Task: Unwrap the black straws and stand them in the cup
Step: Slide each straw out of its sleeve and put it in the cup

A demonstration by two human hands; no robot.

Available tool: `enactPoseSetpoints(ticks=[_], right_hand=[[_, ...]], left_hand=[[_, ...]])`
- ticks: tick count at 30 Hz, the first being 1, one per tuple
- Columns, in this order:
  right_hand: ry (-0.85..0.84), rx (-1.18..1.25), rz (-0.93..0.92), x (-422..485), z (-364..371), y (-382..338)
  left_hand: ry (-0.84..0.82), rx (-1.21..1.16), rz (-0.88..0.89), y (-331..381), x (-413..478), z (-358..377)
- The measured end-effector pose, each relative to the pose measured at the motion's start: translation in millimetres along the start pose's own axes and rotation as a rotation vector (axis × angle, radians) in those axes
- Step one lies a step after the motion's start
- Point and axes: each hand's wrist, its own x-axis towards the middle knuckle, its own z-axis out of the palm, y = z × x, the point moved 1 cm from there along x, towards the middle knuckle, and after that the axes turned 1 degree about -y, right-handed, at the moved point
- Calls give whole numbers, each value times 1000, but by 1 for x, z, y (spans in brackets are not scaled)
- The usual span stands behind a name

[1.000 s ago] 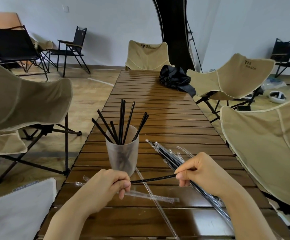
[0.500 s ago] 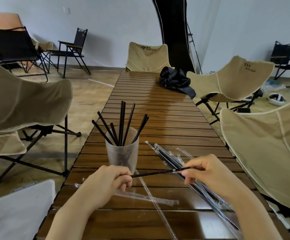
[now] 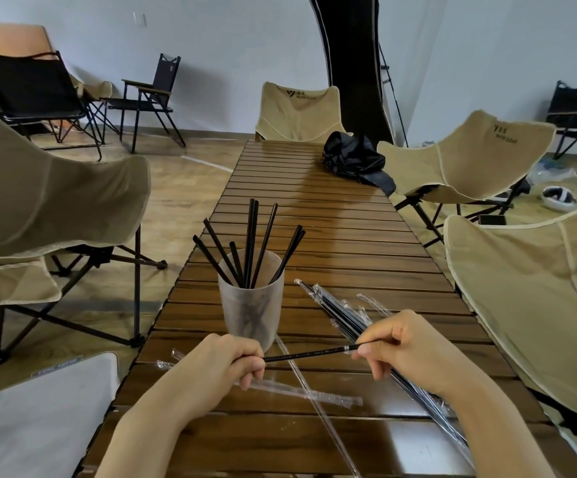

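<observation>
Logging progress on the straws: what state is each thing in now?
Cup: upright, bare straws inside.
Held straw: raised, wrapper at its right end.
Left hand: grips the held straw.
Right hand: pinches that wrapper.
Wrapped straws: lying on the table.
Empty wrappers: flat on the table.

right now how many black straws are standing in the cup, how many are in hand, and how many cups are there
standing straws: 8
held straw, between left hand and right hand: 1
cup: 1
total: 10
wrapped straws overlap too much to count
</observation>
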Motion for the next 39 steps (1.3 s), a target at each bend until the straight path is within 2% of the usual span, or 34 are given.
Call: enactPoseSetpoints(ticks=[15,26,30,35,39], right_hand=[[-64,-103,54,7,18,2],[-114,-125,81,12,33,-4],[-60,-42,64,12,26,-6],[88,26,92,4,7,6],[29,22,26,3,8,4]], left_hand=[[32,34,45,5,1,-2],[-57,84,1,8,2,-1],[-42,17,-21,7,0,-8],[-55,-17,-72,-2,-6,-16],[-57,-8,-64,-2,-7,-15]])
